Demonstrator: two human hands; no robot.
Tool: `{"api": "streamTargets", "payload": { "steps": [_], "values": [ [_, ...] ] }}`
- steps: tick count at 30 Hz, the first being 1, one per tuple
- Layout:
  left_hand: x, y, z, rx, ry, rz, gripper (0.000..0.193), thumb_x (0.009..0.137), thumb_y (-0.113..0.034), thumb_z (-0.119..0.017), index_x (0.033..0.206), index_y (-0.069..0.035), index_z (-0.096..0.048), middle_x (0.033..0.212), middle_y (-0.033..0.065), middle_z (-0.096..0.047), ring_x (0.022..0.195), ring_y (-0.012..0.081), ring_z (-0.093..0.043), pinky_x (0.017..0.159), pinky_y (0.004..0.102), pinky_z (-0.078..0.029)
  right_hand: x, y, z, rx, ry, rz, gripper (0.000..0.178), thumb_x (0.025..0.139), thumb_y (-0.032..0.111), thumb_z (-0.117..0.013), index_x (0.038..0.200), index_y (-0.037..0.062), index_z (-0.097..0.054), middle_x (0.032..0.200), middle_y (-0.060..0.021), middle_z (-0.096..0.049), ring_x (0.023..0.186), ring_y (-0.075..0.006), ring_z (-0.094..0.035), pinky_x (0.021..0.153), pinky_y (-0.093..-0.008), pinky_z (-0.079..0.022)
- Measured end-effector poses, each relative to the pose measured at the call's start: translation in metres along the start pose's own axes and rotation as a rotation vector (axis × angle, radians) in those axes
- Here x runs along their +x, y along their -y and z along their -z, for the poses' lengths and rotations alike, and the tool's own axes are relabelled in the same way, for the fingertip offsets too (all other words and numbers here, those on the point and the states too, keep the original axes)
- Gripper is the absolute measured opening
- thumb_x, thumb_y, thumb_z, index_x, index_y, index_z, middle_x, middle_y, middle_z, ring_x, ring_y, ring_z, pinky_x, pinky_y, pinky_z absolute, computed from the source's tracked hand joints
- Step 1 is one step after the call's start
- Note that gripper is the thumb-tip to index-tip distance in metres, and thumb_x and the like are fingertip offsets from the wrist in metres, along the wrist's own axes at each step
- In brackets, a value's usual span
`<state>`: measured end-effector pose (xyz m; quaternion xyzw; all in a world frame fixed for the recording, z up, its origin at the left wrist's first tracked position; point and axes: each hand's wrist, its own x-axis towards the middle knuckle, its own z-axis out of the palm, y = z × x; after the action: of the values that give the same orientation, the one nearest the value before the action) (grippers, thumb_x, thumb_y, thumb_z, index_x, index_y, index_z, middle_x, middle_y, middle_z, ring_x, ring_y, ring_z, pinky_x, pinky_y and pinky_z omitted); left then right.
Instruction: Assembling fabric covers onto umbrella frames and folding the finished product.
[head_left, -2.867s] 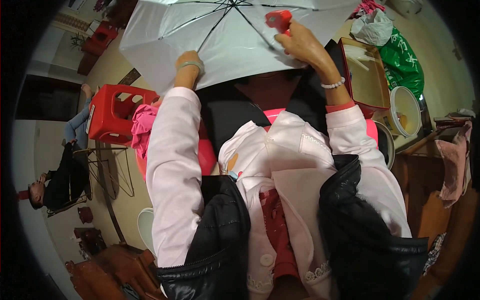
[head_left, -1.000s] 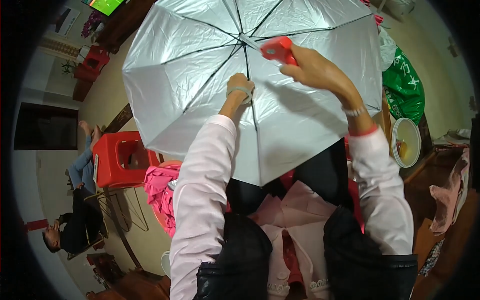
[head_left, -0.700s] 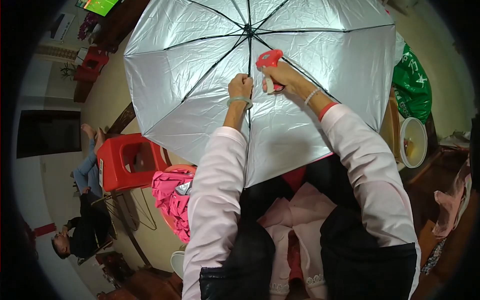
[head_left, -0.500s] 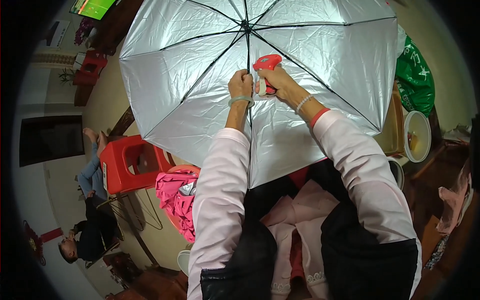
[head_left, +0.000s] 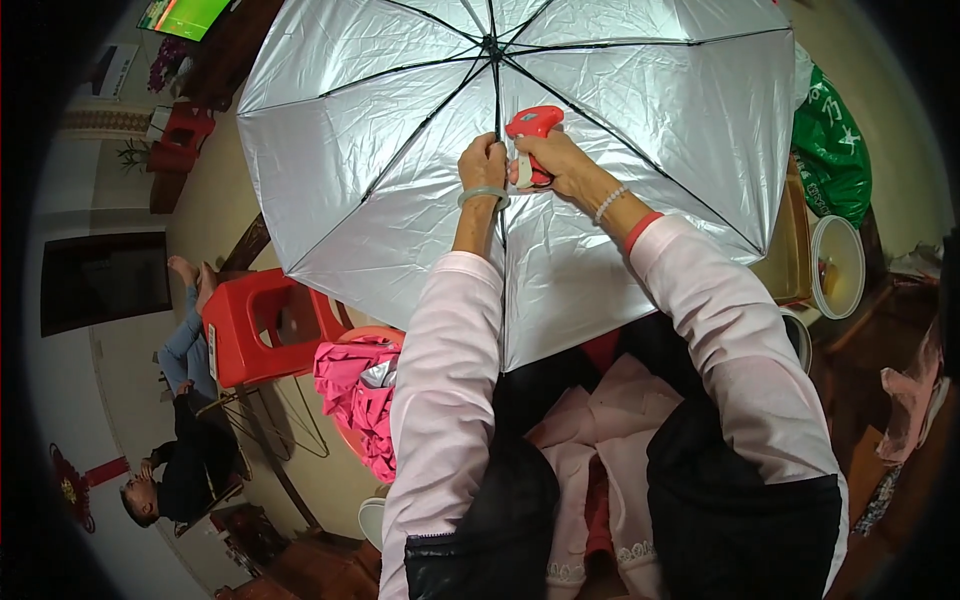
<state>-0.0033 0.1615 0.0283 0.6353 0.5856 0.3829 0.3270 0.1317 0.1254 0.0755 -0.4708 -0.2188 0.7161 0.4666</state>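
Observation:
An open umbrella (head_left: 420,190) with a silver lining and black ribs spreads in front of me, its inner side facing up. My left hand (head_left: 483,163) is closed on one black rib, just below the hub. A pale bangle circles that wrist. Right beside it, my right hand (head_left: 562,160) grips a red-and-white squeeze-handled hand tool (head_left: 535,121), whose exact kind I cannot make out. The tool's rounded red end points up, close to the rib and over the lining. My fingers hide the spot between the two hands.
Left of the umbrella stand a red plastic stool (head_left: 235,335) and a tub of pink cloth (head_left: 357,390). Farther left, a person (head_left: 195,450) sits back with legs raised. On the right are a green bag (head_left: 830,150), a white bucket (head_left: 836,268) and a brown box (head_left: 787,245).
Both hands keep nearly the same place and hold. The view has shifted very slightly, and the left hand sits a touch higher on the rib.

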Motion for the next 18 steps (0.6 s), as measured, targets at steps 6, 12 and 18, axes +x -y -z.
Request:
{"api": "streamTargets", "payload": {
  "steps": [6,12,18],
  "values": [
    [0.000,-0.004,0.000,0.066,-0.040,-0.068,0.025,0.075,-0.016,-0.053,0.091,0.000,-0.063,0.069,0.0178,-0.062,0.062,0.0266,-0.062,0.061,0.0345,-0.048,0.000,-0.001,0.006,0.170,0.066,-0.087,0.021,0.079,0.010,-0.052,0.096,-0.0008,-0.049,0.076,-0.0149,-0.059,0.063,-0.0267,-0.062,0.057,-0.0429,-0.053],
    [0.004,-0.004,-0.001,0.073,-0.003,-0.040,0.025,0.076,-0.017,-0.052,0.091,0.000,-0.063,0.075,0.0194,-0.063,0.066,0.0288,-0.062,0.064,0.0353,-0.048,0.005,0.000,0.030,0.445,0.219,-0.206,0.029,0.081,0.014,-0.054,0.107,0.0040,-0.045,0.086,-0.0190,-0.060,0.080,-0.0330,-0.061,0.077,-0.0523,-0.049],
    [0.001,-0.005,0.003,0.064,0.021,-0.043,0.026,0.076,-0.017,-0.052,0.091,0.000,-0.063,0.074,0.0195,-0.063,0.066,0.0285,-0.062,0.063,0.0354,-0.048,0.005,0.000,0.029,0.434,0.262,-0.225,0.028,0.080,0.012,-0.053,0.105,0.0023,-0.046,0.085,-0.0184,-0.060,0.078,-0.0309,-0.061,0.077,-0.0520,-0.049]
  ]
}}
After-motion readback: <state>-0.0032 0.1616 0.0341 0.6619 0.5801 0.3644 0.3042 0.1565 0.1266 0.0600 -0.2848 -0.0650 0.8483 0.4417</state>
